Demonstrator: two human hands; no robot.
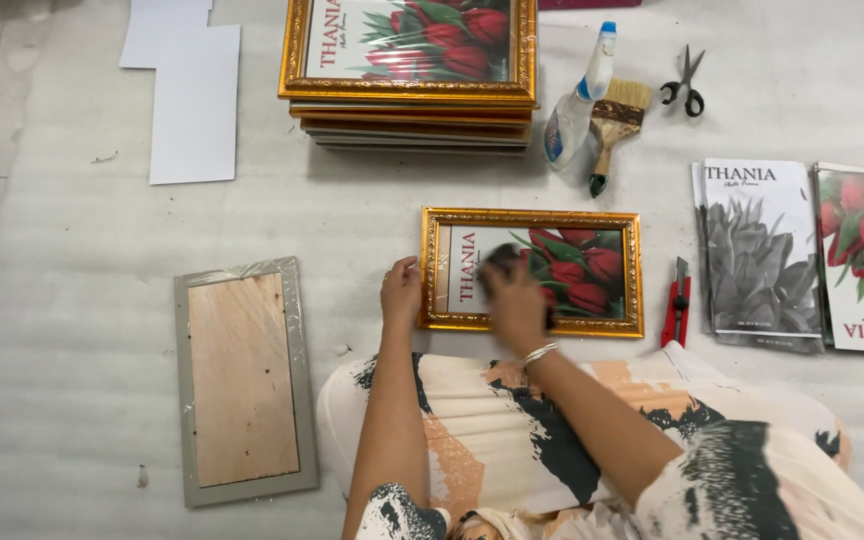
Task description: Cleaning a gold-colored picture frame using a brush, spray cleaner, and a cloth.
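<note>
A gold picture frame (632, 270) with a print of red tulips lies flat on the white padded floor in front of me. My left hand (401, 290) rests on its left edge, fingers curled over the rim. My right hand (514, 300), a silver bangle on the wrist, lies on the glass and is blurred; something dark shows under its fingers, which I cannot make out.
A stack of gold frames (412, 95) stands behind. A spray bottle (577, 105), paintbrush (614, 125) and scissors (685, 85) lie at back right. A red cutter (678, 300) and piles of prints (757, 250) sit to the right. A wooden backing board (242, 380) lies left, white sheets (192, 100) beyond.
</note>
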